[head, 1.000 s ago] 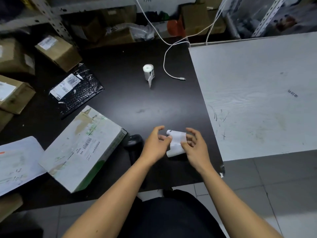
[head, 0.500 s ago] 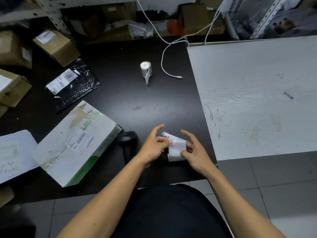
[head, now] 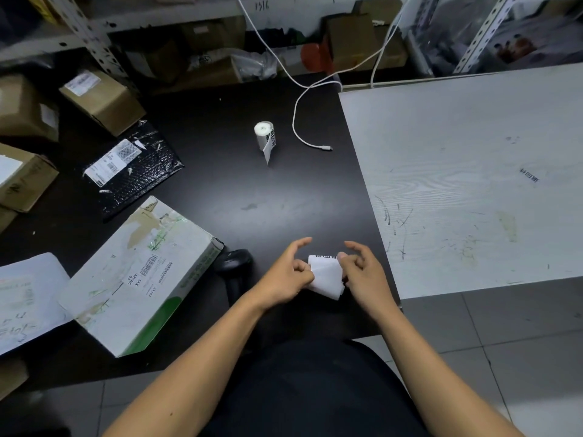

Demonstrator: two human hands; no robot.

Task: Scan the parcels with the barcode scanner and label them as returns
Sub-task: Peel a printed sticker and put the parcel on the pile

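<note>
Near the counter's (head: 252,190) front edge, left hand (head: 285,277) and right hand (head: 362,275) fingers pinch a white label strip (head: 326,277); barcode scanner (head: 233,263) just left.

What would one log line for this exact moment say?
hands: left and right pinch label | scanner: lying on table | white-green parcel: unlabelled | step: peeling

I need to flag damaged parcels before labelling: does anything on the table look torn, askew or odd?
The white box beside the scanner lies askew, its top skin torn away to brown card near the far corner. The black mailer looks crumpled, with white scraps around its label. Both hands only hold a label strip.
</note>
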